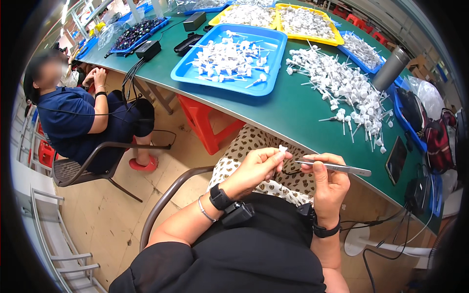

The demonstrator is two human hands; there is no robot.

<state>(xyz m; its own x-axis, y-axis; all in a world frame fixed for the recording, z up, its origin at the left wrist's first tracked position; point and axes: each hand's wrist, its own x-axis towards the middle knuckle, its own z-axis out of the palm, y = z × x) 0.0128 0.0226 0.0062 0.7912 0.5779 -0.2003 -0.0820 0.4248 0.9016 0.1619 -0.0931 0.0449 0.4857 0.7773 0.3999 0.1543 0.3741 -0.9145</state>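
Observation:
My left hand (261,165) pinches a small white plastic part (283,148) above my lap. The part's head sticks up past the fingertips; its lower portion is hidden. My right hand (329,184) grips metal tweezers (351,169), whose tips point left, close to the left hand's fingers. Whether the tips touch the part, I cannot tell. Beyond my hands, similar white parts with thin stems (349,88) lie heaped on the green table (298,117). More of them are scattered in a light blue tray (274,45).
Yellow trays (337,40) of white parts stand at the back. On the right are a grey bottle (391,68), a phone (396,160) and cables. A red stool (202,122) is under the table. A seated person (85,112) is at the left.

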